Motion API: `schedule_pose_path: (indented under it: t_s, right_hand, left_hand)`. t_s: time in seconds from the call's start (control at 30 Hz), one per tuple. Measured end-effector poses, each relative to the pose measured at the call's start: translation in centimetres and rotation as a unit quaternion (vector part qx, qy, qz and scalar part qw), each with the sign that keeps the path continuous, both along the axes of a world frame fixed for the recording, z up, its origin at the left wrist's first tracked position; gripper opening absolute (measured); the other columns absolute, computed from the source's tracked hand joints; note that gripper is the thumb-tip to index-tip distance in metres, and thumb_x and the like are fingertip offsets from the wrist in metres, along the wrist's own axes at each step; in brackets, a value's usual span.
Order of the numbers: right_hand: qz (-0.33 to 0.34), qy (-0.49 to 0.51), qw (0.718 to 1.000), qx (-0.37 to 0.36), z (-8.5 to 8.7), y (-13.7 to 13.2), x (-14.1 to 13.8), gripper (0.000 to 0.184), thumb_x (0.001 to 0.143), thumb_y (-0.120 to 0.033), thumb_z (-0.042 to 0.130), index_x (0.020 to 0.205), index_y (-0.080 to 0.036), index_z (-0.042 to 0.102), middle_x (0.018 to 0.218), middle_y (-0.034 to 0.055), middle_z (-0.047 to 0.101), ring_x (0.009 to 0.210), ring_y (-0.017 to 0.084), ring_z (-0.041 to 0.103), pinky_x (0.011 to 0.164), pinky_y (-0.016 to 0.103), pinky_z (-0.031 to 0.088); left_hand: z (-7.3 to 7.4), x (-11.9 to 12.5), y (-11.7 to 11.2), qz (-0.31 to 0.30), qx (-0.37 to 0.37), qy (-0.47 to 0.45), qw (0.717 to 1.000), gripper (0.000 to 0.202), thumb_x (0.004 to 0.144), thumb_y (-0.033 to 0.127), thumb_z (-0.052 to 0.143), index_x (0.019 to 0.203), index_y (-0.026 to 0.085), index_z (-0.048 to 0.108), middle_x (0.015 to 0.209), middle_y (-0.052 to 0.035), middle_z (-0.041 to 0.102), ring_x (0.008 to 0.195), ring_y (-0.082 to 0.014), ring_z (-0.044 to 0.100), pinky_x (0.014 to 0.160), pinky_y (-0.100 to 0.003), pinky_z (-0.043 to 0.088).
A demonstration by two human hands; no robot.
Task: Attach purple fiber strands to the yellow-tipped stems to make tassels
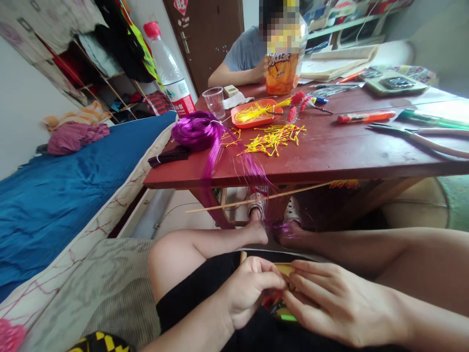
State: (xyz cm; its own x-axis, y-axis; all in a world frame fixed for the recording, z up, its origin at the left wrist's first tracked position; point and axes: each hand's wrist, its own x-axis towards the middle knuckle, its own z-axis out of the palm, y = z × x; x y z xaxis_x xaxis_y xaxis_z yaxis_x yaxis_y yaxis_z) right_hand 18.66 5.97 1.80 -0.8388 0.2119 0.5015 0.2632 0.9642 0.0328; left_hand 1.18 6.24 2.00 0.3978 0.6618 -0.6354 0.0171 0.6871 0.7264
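Both hands meet low over my lap, fingertips together. My left hand is closed in a pinch, with its fingers curled. My right hand bends its fingers toward the same spot, thumb beneath. A small thing between the fingertips is mostly hidden, and I cannot make it out. Behind the fingers shows part of a yellow flat thing. Below them lie a bright green piece and dark and red bits, partly covered. A pale wooden stick end pokes up beside my left hand.
On the red table lie purple strands, yellow red-tipped stems, an orange tray, pliers and bottles. A thin stick juts below the table's edge. A person sits opposite.
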Motion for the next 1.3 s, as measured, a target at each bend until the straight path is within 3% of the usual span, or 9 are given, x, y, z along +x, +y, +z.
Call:
schedule_pose_path:
  t_s: [0.23,0.43,0.57,0.63,0.77,0.87,1.0,1.13,1.3]
  right_hand:
    - [-0.139,0.075,0.915,-0.372,0.0,-0.3,-1.1,0.033,0.093,-0.022,0.026,0.075,-0.017,0.053,0.056,0.0037,0.060,0.048,0.015,0.057,0.047,0.025,0.045]
    - [-0.139,0.250,0.539,-0.792,-1.0,0.0,-2.3,0.034,0.081,-0.052,0.049,0.073,-0.020,0.043,0.047,-0.0038,0.057,0.033,0.009,0.049,0.033,0.017,0.034]
    - [-0.116,0.252,0.466,-0.840,-0.8,0.4,-2.6,0.041,0.074,-0.058,0.052,0.070,-0.019,0.042,0.040,-0.0048,0.054,0.026,0.007,0.042,0.030,0.016,0.032]
    - [-0.142,0.237,0.519,-0.809,-0.2,0.3,-2.3,0.035,0.081,-0.054,0.044,0.074,-0.020,0.043,0.042,-0.0048,0.053,0.029,0.009,0.044,0.031,0.018,0.035]
    - [-0.101,0.153,0.870,-0.458,1.3,-0.1,-1.0,0.015,0.087,-0.024,0.038,0.094,-0.019,0.050,0.063,0.0036,0.063,0.055,0.017,0.061,0.055,0.028,0.052]
    - [0.011,0.062,0.991,-0.117,1.7,0.1,-0.2,0.024,0.084,-0.009,0.039,0.094,-0.019,0.058,0.067,0.0058,0.067,0.064,0.018,0.064,0.074,0.031,0.053]
    - [0.020,0.012,1.000,0.002,1.6,0.2,-0.1,0.028,0.085,-0.007,0.036,0.088,-0.013,0.063,0.062,0.0064,0.067,0.056,0.018,0.062,0.071,0.033,0.054]
    - [-0.029,0.075,0.978,-0.195,1.1,-0.3,-0.9,0.033,0.089,-0.010,0.027,0.078,-0.016,0.057,0.061,0.0064,0.063,0.054,0.017,0.059,0.062,0.030,0.052]
    - [-0.177,0.192,0.651,-0.713,0.1,-0.6,-2.2,0.028,0.089,-0.042,0.039,0.074,-0.020,0.046,0.051,-0.0030,0.055,0.038,0.009,0.048,0.036,0.018,0.037]
  left_hand:
    - [0.4,0.3,-1.2,0.017,0.240,0.100,0.965,0.013,0.065,0.019,0.061,0.054,0.015,0.055,0.077,-0.0038,0.052,0.071,-0.0150,0.049,0.067,-0.027,0.039]
    - [-0.9,-0.6,-2.6,-0.051,0.721,0.282,0.631,0.018,0.076,0.001,0.047,0.074,0.013,0.060,0.084,-0.0073,0.059,0.078,-0.0172,0.048,0.072,-0.030,0.040]
    - [-1.3,-1.2,-2.0,-0.107,0.820,0.259,0.499,0.017,0.078,0.003,0.046,0.076,0.011,0.060,0.084,-0.0079,0.066,0.075,-0.0176,0.049,0.068,-0.031,0.038]
    - [-0.6,-1.1,-1.6,-0.116,0.782,0.247,0.560,0.018,0.078,0.005,0.044,0.071,0.013,0.059,0.077,-0.0073,0.065,0.070,-0.0172,0.048,0.065,-0.030,0.038]
    - [1.5,-0.5,-1.0,-0.070,0.372,0.143,0.914,0.014,0.070,0.012,0.051,0.057,0.015,0.055,0.062,-0.0030,0.057,0.062,-0.0141,0.046,0.059,-0.026,0.036]
    - [1.9,-0.1,-0.5,-0.005,0.017,0.003,1.000,0.006,0.054,0.015,0.058,0.050,0.014,0.054,0.050,0.0016,0.049,0.049,-0.0085,0.039,0.052,-0.022,0.029]
    - [1.3,0.2,-0.2,0.047,-0.106,-0.072,0.991,0.005,0.044,0.013,0.060,0.049,0.011,0.058,0.049,0.0017,0.051,0.048,-0.0064,0.042,0.055,-0.019,0.030]
    - [1.2,0.1,-1.0,0.015,0.048,-0.013,0.999,0.008,0.057,0.019,0.062,0.053,0.013,0.060,0.062,-0.0023,0.056,0.059,-0.0112,0.048,0.059,-0.023,0.036]
    - [0.3,-0.3,-2.3,-0.010,0.586,0.230,0.777,0.017,0.076,0.011,0.051,0.063,0.015,0.061,0.075,-0.0057,0.052,0.073,-0.0165,0.050,0.065,-0.027,0.042]
